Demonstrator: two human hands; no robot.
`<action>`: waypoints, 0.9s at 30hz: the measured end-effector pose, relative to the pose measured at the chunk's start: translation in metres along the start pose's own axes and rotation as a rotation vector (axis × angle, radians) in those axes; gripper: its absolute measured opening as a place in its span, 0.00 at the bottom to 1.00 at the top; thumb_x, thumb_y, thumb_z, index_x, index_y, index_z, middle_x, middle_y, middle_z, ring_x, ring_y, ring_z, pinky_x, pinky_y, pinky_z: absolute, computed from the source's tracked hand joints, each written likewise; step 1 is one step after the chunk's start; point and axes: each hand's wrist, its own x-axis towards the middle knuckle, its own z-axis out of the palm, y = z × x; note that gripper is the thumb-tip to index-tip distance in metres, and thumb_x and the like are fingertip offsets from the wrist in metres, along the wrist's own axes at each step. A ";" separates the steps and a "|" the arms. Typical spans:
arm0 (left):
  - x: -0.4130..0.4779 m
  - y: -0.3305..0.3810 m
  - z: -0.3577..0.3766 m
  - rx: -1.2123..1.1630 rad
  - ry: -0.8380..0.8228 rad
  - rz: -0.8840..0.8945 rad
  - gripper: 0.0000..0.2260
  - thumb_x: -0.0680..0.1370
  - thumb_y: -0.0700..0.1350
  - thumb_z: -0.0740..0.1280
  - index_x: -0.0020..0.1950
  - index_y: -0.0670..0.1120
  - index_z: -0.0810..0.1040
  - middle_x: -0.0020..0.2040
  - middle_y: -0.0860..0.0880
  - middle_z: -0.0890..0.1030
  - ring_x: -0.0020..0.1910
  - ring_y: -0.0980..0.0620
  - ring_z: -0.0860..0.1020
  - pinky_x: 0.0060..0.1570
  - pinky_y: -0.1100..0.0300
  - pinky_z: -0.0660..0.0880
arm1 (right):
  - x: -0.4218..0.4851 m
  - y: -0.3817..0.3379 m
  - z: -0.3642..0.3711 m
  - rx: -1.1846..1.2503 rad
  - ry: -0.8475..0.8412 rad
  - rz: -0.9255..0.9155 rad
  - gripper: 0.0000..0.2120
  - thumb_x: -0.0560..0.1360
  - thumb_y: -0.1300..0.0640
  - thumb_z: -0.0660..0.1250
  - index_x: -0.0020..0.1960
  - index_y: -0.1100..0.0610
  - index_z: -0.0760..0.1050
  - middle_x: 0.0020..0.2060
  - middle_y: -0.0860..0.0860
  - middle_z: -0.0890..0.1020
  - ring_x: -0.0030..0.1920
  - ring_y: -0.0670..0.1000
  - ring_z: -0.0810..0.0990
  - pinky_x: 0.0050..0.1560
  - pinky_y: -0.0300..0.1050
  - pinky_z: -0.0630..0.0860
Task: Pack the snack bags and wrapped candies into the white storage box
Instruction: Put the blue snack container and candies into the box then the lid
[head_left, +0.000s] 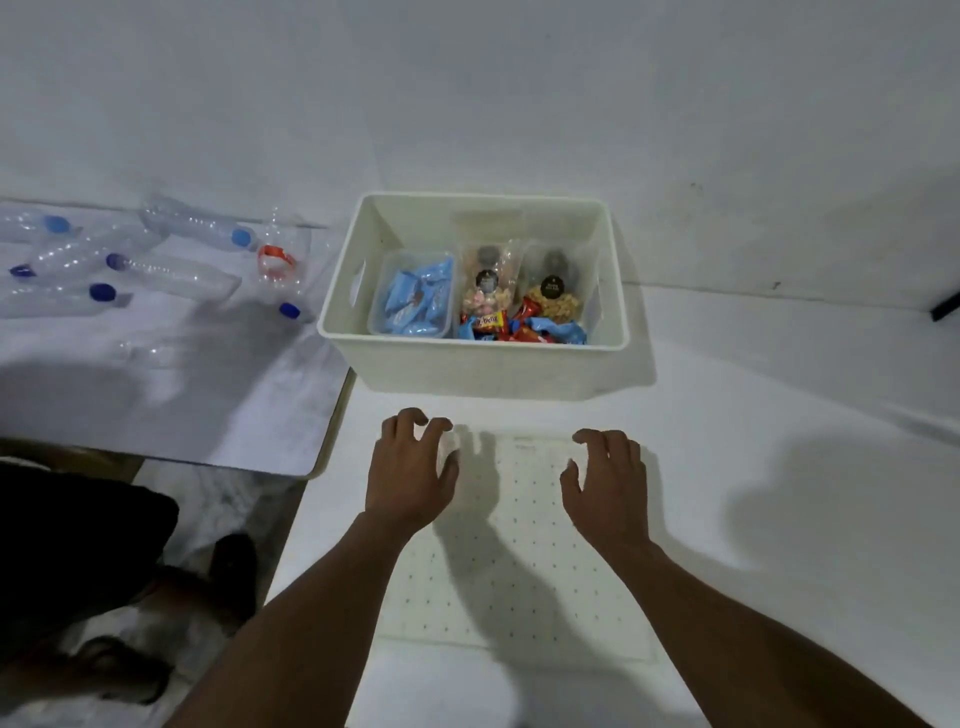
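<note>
The white storage box (467, 371) stands on the white table ahead of me. Inside it, a clear tub of blue wrapped candies (413, 301) sits at the left. Two clear snack bags (488, 291) with black round labels stand beside it, the other bag (553, 291) at the right. Loose red and blue wrapped candies (519, 330) lie along the near wall. A flat white dotted lid (514, 540) lies on the table before the box. My left hand (410, 467) and right hand (608, 483) hover over the lid's far corners, fingers spread and curled, holding nothing.
A second table at the left carries several empty clear plastic bottles (171, 270) with blue caps and one with a red label (275, 260). Its rounded edge (327, 431) lies close to my left forearm. A dark shoe (234, 566) shows on the floor below.
</note>
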 end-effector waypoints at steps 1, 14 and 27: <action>-0.012 -0.008 0.008 0.014 -0.055 -0.034 0.19 0.74 0.54 0.70 0.63 0.50 0.77 0.61 0.43 0.74 0.59 0.40 0.74 0.48 0.48 0.79 | -0.012 0.007 0.006 -0.021 -0.024 0.039 0.16 0.71 0.56 0.69 0.58 0.54 0.75 0.54 0.54 0.77 0.55 0.58 0.75 0.53 0.55 0.76; -0.077 -0.018 0.041 0.184 -0.276 -0.387 0.33 0.71 0.72 0.61 0.73 0.63 0.59 0.78 0.42 0.53 0.69 0.33 0.64 0.55 0.35 0.75 | -0.072 0.029 0.034 -0.268 -0.134 0.472 0.24 0.73 0.38 0.65 0.65 0.47 0.71 0.69 0.63 0.67 0.67 0.68 0.66 0.61 0.66 0.69; -0.039 -0.017 -0.003 0.161 0.026 -0.277 0.33 0.70 0.74 0.61 0.70 0.58 0.71 0.73 0.47 0.68 0.63 0.34 0.69 0.57 0.39 0.71 | -0.036 0.028 -0.007 -0.088 0.140 0.341 0.21 0.69 0.42 0.74 0.59 0.49 0.82 0.60 0.60 0.77 0.59 0.65 0.71 0.52 0.61 0.75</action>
